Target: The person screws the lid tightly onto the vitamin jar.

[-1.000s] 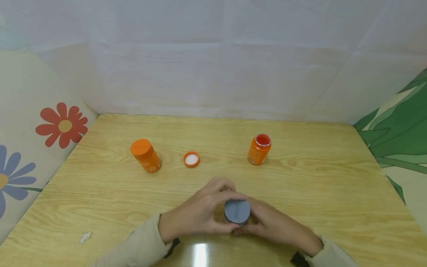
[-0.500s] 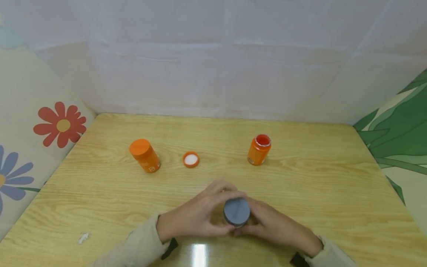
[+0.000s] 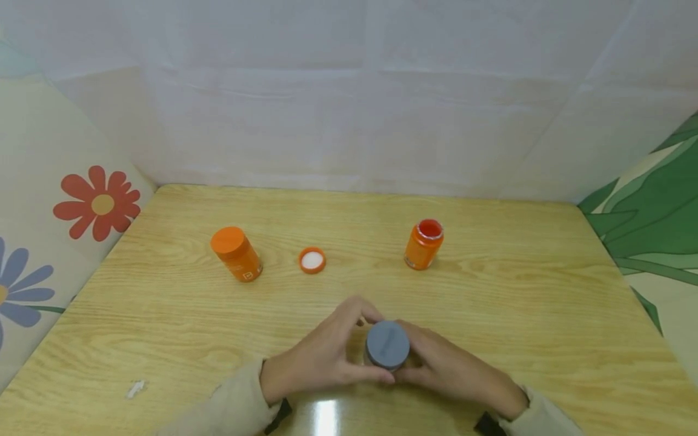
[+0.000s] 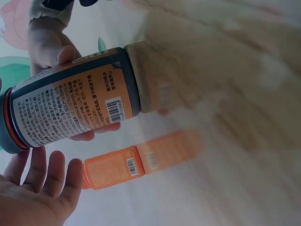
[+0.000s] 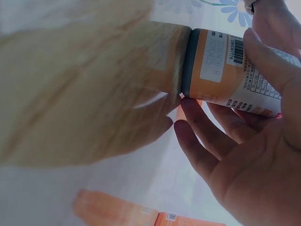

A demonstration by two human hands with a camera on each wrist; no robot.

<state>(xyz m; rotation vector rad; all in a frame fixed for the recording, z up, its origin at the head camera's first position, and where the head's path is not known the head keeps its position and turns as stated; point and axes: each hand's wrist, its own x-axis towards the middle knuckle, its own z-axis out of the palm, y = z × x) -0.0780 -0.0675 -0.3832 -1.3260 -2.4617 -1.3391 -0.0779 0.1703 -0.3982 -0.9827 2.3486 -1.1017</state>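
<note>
A dark grey bottle (image 4: 75, 101) with an orange and white printed label stands upright on the table, its flat grey cap (image 3: 388, 344) facing up. My right hand (image 3: 449, 363) grips the bottle's body from the right, thumb on the near side and fingers round the far side. At the cap is my left hand (image 3: 322, 354), thumb along the near edge and bent index finger at the far left edge. In the left wrist view a red-orange ring (image 4: 14, 120) shows just below the cap, and the left fingertips (image 4: 38, 155) touch there.
Farther back on the wooden table (image 3: 518, 290) stand a capped orange bottle (image 3: 238, 254) at left and an uncapped orange bottle (image 3: 423, 245) at right. Between them an orange lid (image 3: 312, 260) lies with its white inside up. A pale cloth (image 3: 349, 121) hangs behind.
My left index finger has drawn back from across the cap's far edge, and the left thumb has slid rightward along the near edge. The right hand and bottle stay in place.
</note>
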